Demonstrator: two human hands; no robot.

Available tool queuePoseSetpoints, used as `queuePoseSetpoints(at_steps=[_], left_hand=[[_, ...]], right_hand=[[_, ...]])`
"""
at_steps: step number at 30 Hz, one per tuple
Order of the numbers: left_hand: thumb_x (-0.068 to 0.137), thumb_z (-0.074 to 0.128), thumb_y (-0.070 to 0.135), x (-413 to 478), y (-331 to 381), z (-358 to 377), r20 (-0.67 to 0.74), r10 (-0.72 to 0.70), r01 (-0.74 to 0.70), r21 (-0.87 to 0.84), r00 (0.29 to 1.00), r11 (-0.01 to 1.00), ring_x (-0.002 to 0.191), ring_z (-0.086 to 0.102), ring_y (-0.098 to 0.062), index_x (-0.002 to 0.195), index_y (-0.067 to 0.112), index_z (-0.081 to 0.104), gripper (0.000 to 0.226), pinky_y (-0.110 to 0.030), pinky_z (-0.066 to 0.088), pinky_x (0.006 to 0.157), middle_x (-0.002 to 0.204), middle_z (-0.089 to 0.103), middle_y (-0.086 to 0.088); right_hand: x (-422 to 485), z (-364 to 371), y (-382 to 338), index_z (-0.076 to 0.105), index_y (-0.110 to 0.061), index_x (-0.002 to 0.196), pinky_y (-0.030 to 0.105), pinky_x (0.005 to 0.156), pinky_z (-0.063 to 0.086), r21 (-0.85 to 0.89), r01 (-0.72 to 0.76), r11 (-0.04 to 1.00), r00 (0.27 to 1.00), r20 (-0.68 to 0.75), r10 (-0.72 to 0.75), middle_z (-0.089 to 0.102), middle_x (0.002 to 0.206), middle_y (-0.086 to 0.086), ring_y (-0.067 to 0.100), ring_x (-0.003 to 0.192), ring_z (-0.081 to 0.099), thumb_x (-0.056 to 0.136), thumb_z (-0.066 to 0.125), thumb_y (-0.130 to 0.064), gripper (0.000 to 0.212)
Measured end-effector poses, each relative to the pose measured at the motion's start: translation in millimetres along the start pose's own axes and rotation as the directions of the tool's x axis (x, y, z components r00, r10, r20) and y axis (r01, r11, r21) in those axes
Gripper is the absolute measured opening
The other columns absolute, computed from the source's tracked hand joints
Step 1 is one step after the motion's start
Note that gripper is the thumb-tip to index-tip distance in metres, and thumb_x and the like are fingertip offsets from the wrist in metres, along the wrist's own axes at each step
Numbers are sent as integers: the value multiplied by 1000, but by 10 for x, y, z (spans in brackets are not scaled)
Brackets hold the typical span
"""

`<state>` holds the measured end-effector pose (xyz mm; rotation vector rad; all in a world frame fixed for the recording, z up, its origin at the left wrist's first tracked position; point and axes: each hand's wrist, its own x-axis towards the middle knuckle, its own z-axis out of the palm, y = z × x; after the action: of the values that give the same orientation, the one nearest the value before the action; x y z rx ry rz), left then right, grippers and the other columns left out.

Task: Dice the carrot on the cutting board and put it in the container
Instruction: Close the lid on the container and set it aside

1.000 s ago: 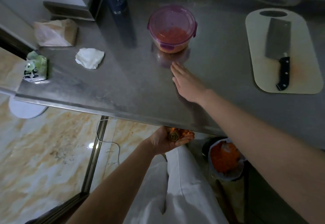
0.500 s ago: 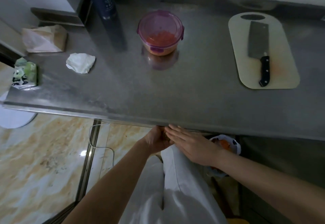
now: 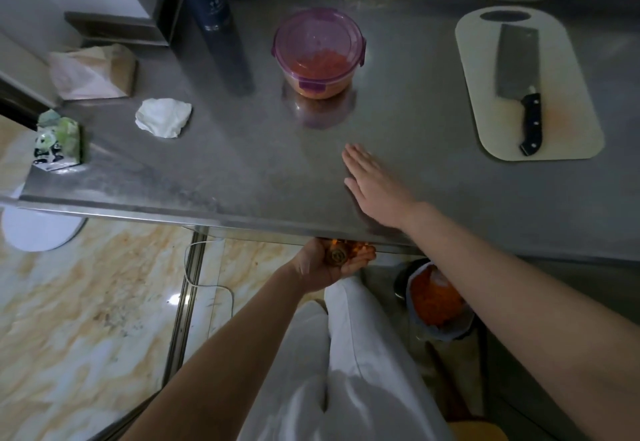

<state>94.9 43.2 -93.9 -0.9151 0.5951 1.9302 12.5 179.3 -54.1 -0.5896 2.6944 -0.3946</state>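
Resting one flat right hand (image 3: pixel 377 188) on the desk (image 3: pixel 242 170), cupping carrot scraps (image 3: pixel 362 252) in one left hand (image 3: pixel 322 267) below its edge, with one lidded container (image 3: pixel 318 49) of diced carrot and one cleaver (image 3: pixel 519 70) on one cutting board (image 3: pixel 568 94) beyond.

Left hand (image 3: pixel 329 264) and right hand (image 3: pixel 377 188) are bare, both forearms uncovered too. A white, softly creased garment (image 3: pixel 363 388) covers the legs.

Dim, soft light; perhaps slight motion blur; wide-angle bending at edges.
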Motion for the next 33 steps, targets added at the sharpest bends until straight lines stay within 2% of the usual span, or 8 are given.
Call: queuePoseSetpoints(at_steps=[7, 12, 15, 18, 21, 25, 31, 33], left_hand=[[100, 32, 24, -18, -1, 24, -5, 59, -59, 40, 998, 997, 69, 70, -23, 89, 0, 68, 45, -32, 59, 59, 82, 70, -15], [99, 27, 27, -29, -19, 8, 26, 63, -64, 69, 998, 996, 68, 70, -21, 78, -1, 74, 58, -26, 57, 55, 82, 71, -15], [98, 27, 31, -21, -24, 3, 60, 43, -47, 73, 997, 996, 70, 70, -24, 79, -4, 74, 62, -27, 56, 53, 86, 70, -19], [99, 27, 28, -16, -40, 5, 51, 45, -48, 48, 998, 998, 69, 70, -25, 80, -4, 73, 59, -26, 56, 52, 85, 70, -19], [99, 30, 23, -7, -57, 10, 29, 87, -88, 25, 996, 996, 75, 70, -24, 96, -4, 67, 45, -30, 59, 62, 90, 70, -18], [98, 32, 21, 4, -82, 31, 5, 106, -106, -16, 994, 994, 77, 70, -28, 105, -5, 57, 37, -36, 59, 67, 92, 69, -21], [101, 22, 23, 82, -197, 114, -62, 129, -132, -51, 990, 990, 80, 69, -34, 110, -12, 53, 47, -41, 56, 74, 96, 66, -28], [101, 22, 22, 134, -257, 163, -74, 133, -136, -27, 988, 990, 84, 69, -34, 113, -12, 52, 47, -40, 57, 75, 101, 65, -29]], right_hand=[[-905, 309, -92, 5, -12, 149, 27, 117, -5, 13, 239, 971, 963, 125, -239, -3, 156, -2, 8, 143, -10, 100, 15, -27, 52], [-1233, 383, -107, 40, -9, 141, 26, 113, 12, -92, 320, 943, 939, 164, -303, 36, 149, 4, 8, 139, 20, 98, 34, -21, 45], [-1351, 383, -129, 19, -15, 148, 9, 107, -12, 75, 277, 958, 940, 185, -286, 15, 156, -4, -3, 136, -3, 104, 27, -19, 46], [-1411, 428, -133, 16, -15, 149, 4, 105, -17, 181, 231, 956, 962, 107, -253, 9, 157, -6, -5, 136, -7, 104, 25, -18, 46], [-1380, 357, -197, 28, -11, 146, 6, 110, -4, 230, 137, 963, 989, 29, -148, 21, 154, -4, 1, 141, 11, 102, 25, -26, 47], [-1386, 290, -171, 50, -7, 134, 24, 106, 31, 260, 106, 960, 994, -35, -100, 50, 139, 6, 19, 127, 48, 96, 27, -30, 50], [-1628, 281, 194, 46, -16, 137, 11, 96, 26, 273, -30, 961, 999, 32, 22, 46, 138, -2, 11, 125, 43, 102, 31, -23, 38], [-1761, 303, 385, 49, -14, 133, 19, 99, 33, 298, -92, 950, 994, 80, 71, 49, 134, 0, 13, 122, 46, 101, 30, -27, 40]])
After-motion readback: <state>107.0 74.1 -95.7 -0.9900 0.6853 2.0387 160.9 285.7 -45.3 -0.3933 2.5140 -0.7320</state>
